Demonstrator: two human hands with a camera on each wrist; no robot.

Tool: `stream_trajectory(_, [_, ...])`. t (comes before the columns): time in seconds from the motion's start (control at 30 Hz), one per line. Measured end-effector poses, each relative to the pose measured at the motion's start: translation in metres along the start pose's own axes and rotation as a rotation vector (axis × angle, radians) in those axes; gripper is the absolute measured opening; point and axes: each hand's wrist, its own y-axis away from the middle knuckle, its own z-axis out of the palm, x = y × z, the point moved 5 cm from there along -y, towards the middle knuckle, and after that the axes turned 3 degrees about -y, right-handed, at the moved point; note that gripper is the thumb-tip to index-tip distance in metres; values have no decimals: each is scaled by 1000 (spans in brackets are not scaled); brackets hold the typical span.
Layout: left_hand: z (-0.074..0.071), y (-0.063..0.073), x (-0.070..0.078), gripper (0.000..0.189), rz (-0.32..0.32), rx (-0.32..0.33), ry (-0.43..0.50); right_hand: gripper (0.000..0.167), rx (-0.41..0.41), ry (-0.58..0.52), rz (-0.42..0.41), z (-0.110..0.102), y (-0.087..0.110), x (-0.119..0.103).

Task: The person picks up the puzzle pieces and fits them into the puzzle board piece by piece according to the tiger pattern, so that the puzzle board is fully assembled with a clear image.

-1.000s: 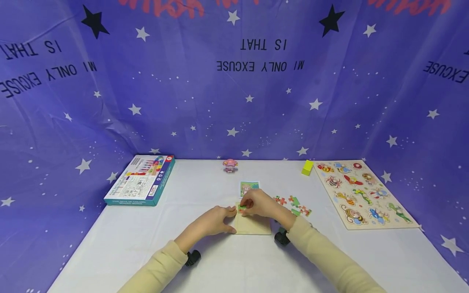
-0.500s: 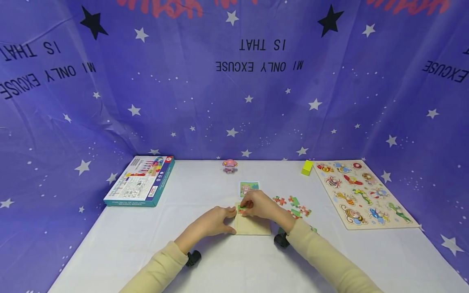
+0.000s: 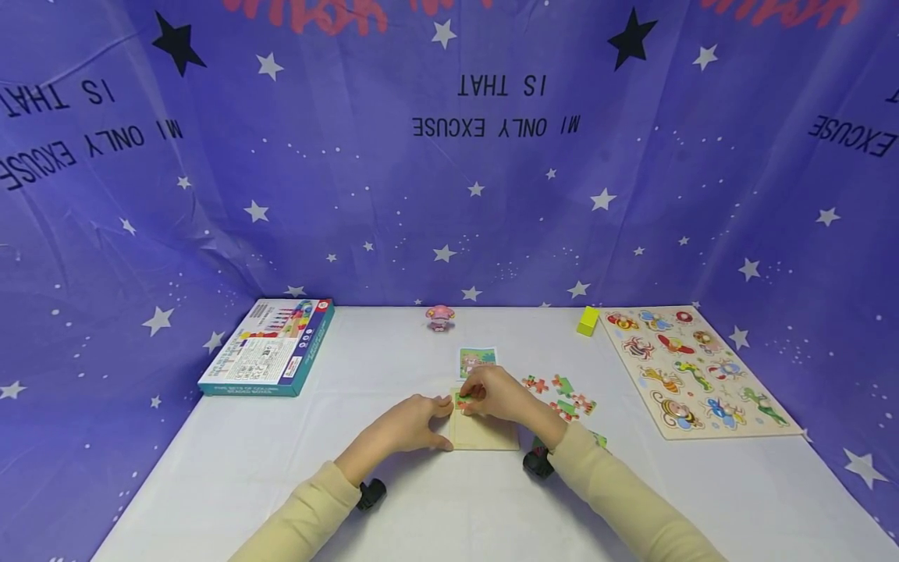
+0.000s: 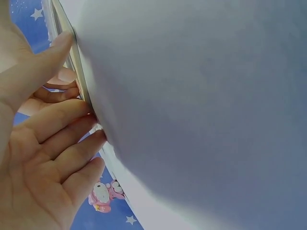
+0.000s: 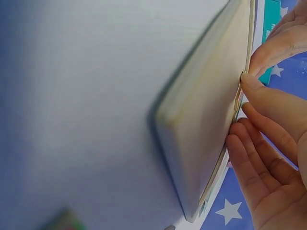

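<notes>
A small wooden puzzle board lies in front of me. My left hand rests along its left side, thumb near the front corner and fingers near the back one. In the left wrist view, the extended fingers touch the board's edge. My right hand reaches over the board and pinches a green and red jigsaw piece at the back left corner, partly hidden by the fingers. The right wrist view shows thumb and fingertips low over the board.
Behind the board lies a picture card. Loose jigsaw pieces are scattered to the right, partly behind the right forearm. Farther out are a pink figurine, a yellow block, an insect puzzle board and a boxed toy.
The hands stay almost where they were, the right fingers still at the piece in the corner. The right forearm has shifted slightly, showing more of the loose pieces.
</notes>
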Motion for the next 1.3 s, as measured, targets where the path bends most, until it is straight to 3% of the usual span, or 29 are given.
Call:
stream_trajectory(0.47, [0,-1,1,67,-23,2,10,21,1,23,7,0,3,1])
stream_trajectory(0.9, [0,-1,0,67,-16,4,12,29,31,-38,35,-19,26,-5])
stream_trajectory(1.3, [1,0,1,67,-23,8,25,30,67,-16,-57,-49,53,-20])
